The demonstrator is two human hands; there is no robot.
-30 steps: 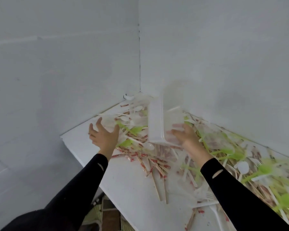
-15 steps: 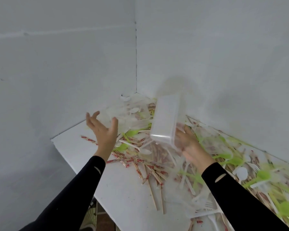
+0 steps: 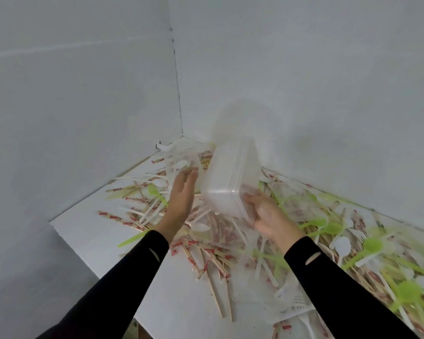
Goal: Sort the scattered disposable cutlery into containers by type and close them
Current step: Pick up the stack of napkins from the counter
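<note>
Translucent container (image 3: pixel 230 177) held tilted above the desk's (image 3: pixel 96 231) far corner, long axis rising from the near end toward the back wall. Gripped at the lower near end by right hand (image 3: pixel 267 216), fingers curled under. Left hand (image 3: pixel 181 194) flat, fingers straight, just beside its left face; contact unclear. Beneath, scattered wrapped chopsticks (image 3: pixel 203 263), green spoons (image 3: pixel 331 228), white spoons (image 3: pixel 342 244).

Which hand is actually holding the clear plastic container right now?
The right hand grips the container at its lower corner; the left hand is open, fingers straight, beside it.
</note>
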